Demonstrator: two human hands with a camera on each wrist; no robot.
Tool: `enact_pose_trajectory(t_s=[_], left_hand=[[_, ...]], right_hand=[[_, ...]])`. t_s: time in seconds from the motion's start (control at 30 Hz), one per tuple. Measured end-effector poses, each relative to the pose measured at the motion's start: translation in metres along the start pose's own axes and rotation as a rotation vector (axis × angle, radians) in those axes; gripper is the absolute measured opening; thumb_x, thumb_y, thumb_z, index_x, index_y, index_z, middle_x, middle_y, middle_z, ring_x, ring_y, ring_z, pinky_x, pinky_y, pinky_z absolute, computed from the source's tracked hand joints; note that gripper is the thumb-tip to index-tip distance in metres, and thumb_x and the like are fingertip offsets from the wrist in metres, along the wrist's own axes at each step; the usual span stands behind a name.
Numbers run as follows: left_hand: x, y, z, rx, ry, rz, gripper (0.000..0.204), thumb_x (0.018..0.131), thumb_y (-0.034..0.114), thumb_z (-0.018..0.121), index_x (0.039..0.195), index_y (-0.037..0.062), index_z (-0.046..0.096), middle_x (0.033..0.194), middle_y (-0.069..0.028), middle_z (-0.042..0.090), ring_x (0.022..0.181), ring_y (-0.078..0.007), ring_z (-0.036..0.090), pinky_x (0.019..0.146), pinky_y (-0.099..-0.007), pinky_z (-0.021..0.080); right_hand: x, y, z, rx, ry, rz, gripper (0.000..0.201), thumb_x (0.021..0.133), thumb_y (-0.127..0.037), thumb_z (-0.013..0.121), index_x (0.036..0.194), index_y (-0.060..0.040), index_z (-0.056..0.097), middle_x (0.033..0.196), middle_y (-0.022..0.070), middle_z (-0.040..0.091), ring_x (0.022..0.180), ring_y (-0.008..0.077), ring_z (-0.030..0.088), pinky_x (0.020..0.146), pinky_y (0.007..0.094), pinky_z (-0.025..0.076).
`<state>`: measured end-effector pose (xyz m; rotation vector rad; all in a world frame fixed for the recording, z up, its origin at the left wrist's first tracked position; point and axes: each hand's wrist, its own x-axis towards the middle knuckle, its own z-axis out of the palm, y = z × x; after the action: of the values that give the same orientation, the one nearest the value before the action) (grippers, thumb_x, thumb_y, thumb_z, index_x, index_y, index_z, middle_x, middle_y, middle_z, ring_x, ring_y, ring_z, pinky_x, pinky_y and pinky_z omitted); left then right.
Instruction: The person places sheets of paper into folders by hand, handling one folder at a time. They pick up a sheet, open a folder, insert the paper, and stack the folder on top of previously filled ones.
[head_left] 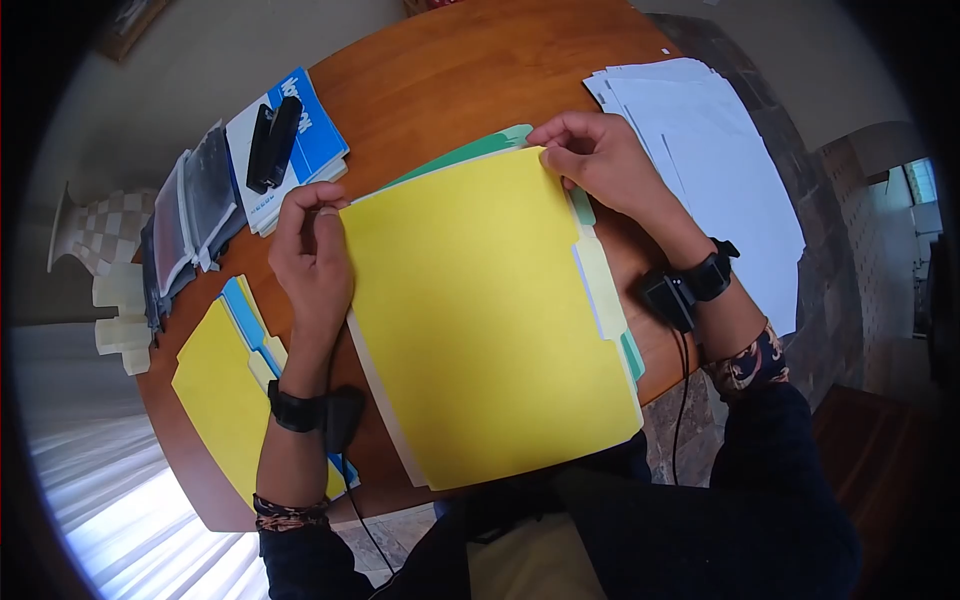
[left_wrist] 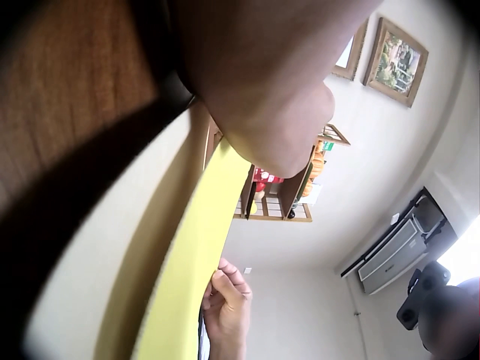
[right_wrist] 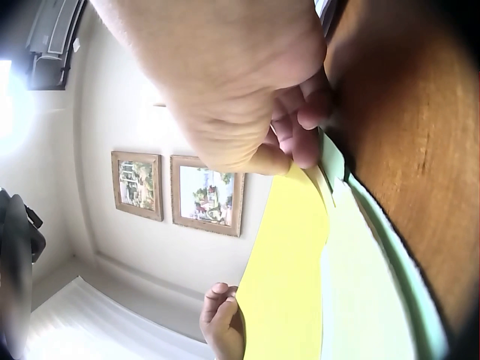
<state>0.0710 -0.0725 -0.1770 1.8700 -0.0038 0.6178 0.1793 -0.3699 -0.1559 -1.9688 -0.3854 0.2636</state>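
The left grip (head_left: 310, 250) and right grip (head_left: 598, 162) pinch the far corners of a yellow folder (head_left: 480, 330); it lies between them, long axis running toward the person (head_left: 640, 515).

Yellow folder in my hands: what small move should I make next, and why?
Probably nudge the yellow folder into line with the green folder: green sticks out unevenly beyond its top edge, and your left hand and right hand hold its top corners.

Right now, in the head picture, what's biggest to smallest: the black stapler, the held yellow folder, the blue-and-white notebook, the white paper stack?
1. Held yellow folder
2. White paper stack
3. Blue-and-white notebook
4. Black stapler
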Motion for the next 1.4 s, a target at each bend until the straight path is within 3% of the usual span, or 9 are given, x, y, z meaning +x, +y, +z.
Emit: enact_pose_trajectory(t_s=[0.27,0.37,0.43,0.53,0.67,0.93,1.07,1.13,1.4], left_hand=[[0.002,-0.005,-0.001,-0.178,0.032,0.036,0.013,0.096,-0.005,0.049,0.105,-0.0013,0.057,0.096,-0.009,0.065,0.094,-0.0142,0.063,0.088,-0.0263,0.047],[0.002,-0.006,-0.002,-0.214,0.069,0.021,0.01,0.097,-0.004,0.052,0.104,-0.0011,0.057,0.097,-0.0096,0.065,0.095,-0.015,0.063,0.09,-0.0273,0.047],[0.003,-0.012,-0.002,-0.259,0.065,0.094,0.009,0.097,-0.002,0.054,0.105,-0.0013,0.057,0.099,-0.0101,0.066,0.096,-0.0157,0.063,0.092,-0.0281,0.048],[0.004,-0.013,-0.001,-0.306,0.073,0.1,0.009,0.097,-0.003,0.054,0.105,-0.0018,0.057,0.099,-0.0107,0.066,0.097,-0.0163,0.063,0.091,-0.0274,0.048],[0.005,-0.009,-0.001,-0.286,0.112,0.042,0.013,0.096,-0.002,0.055,0.108,-0.003,0.056,0.104,-0.0126,0.066,0.099,-0.0166,0.063,0.09,-0.0269,0.049],[0.008,0.024,0.01,-0.277,0.089,-0.079,0.06,0.088,0.0,0.062,0.143,-0.0061,0.038,0.129,-0.0225,0.059,0.116,-0.0251,0.063,0.094,-0.0321,0.053],[0.009,0.028,0.011,-0.308,0.01,-0.174,0.065,0.086,-0.002,0.063,0.144,-0.0084,0.035,0.127,-0.0217,0.062,0.111,-0.0252,0.066,0.09,-0.0315,0.056],[0.011,0.035,0.012,-0.301,-0.085,-0.367,0.063,0.085,-0.003,0.065,0.141,-0.0096,0.038,0.122,-0.0201,0.065,0.105,-0.0229,0.068,0.089,-0.0308,0.056],[0.028,0.059,-0.019,-0.195,0.05,-0.278,0.038,0.083,-0.002,0.066,0.12,-0.0088,0.058,0.107,-0.0137,0.072,0.09,-0.0172,0.07,0.078,-0.0266,0.056]], right_hand=[[0.002,0.006,-0.003,-0.087,0.051,-0.072,0.028,0.084,-0.018,0.073,0.105,0.0002,0.07,0.082,0.0021,0.066,0.079,0.01,0.062,0.074,0.0253,0.051],[0.001,0.001,-0.003,-0.127,0.082,-0.106,0.03,0.084,-0.02,0.074,0.105,0.0014,0.07,0.081,0.0026,0.067,0.07,0.0099,0.062,0.067,0.0251,0.051],[-0.002,-0.01,-0.006,0.028,-0.019,0.025,0.027,0.087,-0.019,0.074,0.102,0.0023,0.07,0.077,0.0029,0.067,0.058,0.0085,0.058,0.057,0.0239,0.048],[-0.002,-0.011,-0.007,0.164,-0.085,0.039,0.021,0.089,-0.017,0.072,0.097,0.0023,0.07,0.073,0.0028,0.067,0.051,0.0066,0.054,0.05,0.0226,0.043],[0.0,-0.006,-0.007,0.229,-0.065,0.004,0.015,0.09,-0.013,0.07,0.093,0.0013,0.07,0.071,0.0023,0.066,0.051,0.0057,0.052,0.05,0.0214,0.042],[0.005,0.006,-0.009,0.377,0.106,0.027,0.015,0.092,-0.014,0.067,0.092,0.0,0.072,0.077,0.0004,0.067,0.064,0.006,0.055,0.057,0.0229,0.044],[0.007,0.009,-0.004,0.417,0.146,-0.007,0.015,0.093,-0.015,0.066,0.092,-0.0009,0.071,0.077,0.0005,0.067,0.063,0.0061,0.055,0.057,0.0227,0.044],[0.01,0.013,-0.001,0.464,0.204,-0.066,0.018,0.095,-0.017,0.064,0.088,-0.0015,0.07,0.075,0.0001,0.066,0.06,0.0062,0.054,0.054,0.0227,0.043],[0.013,0.019,-0.003,0.568,0.229,0.035,0.027,0.101,-0.028,0.057,0.091,-0.0048,0.065,0.07,-0.0007,0.061,0.053,0.0069,0.054,0.045,0.0213,0.038]])
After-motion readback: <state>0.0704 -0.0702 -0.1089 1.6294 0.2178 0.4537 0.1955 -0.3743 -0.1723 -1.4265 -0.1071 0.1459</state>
